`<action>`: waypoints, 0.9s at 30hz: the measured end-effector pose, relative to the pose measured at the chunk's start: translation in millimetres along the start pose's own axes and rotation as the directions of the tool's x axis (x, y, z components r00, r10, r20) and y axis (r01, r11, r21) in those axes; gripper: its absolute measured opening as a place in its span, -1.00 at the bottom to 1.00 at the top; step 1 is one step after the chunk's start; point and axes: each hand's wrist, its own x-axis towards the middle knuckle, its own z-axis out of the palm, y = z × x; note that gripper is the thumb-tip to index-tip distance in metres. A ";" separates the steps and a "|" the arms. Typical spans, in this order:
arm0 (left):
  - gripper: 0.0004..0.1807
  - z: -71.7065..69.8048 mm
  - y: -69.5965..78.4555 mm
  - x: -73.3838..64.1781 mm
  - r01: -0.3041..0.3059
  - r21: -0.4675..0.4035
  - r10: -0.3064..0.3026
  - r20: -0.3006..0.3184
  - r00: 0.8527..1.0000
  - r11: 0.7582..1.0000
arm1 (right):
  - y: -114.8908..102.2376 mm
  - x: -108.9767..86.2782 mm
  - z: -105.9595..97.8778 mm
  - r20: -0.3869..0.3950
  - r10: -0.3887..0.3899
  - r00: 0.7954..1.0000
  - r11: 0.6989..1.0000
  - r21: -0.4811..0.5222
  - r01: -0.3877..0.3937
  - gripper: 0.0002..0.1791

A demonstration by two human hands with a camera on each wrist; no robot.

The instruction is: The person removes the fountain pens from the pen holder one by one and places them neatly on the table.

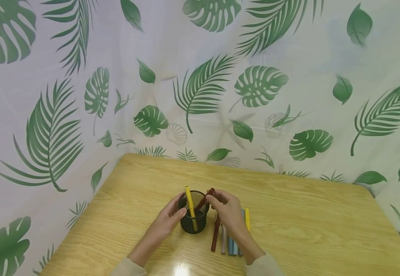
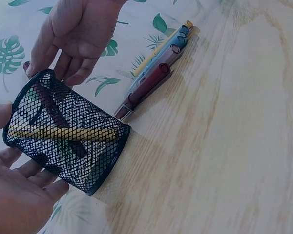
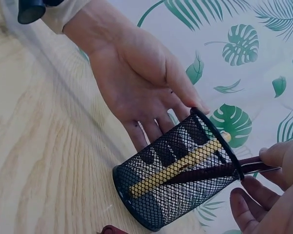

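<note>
A black mesh pen cup (image 1: 202,224) stands on the wooden table, held at its left side by my left hand (image 1: 169,217), thumb by the rim and fingers round the mesh. Inside it leans a yellow pen (image 1: 189,199), its end poking above the rim. My right hand (image 1: 230,211) pinches the upper end of a dark red pen (image 3: 251,165) at the cup's right rim. The lower part of that pen shows through the mesh, slanting across the yellow one.
Just right of the cup lies a row of pens: another dark red pen (image 1: 215,234), a greyish one (image 1: 223,240), blue ones (image 1: 230,247) and a yellow one (image 1: 247,219), partly under my right forearm. Leaf-printed sheeting (image 1: 207,134) rises behind the table (image 1: 307,230).
</note>
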 end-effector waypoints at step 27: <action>-0.23 -0.7 -0.1 -1.4 0.020 0.020 -0.020 -0.006 1.000 1.000 | -8.0 -10.3 -27.0 -0.068 0.074 0.995 0.983 0.175 -0.061 -0.68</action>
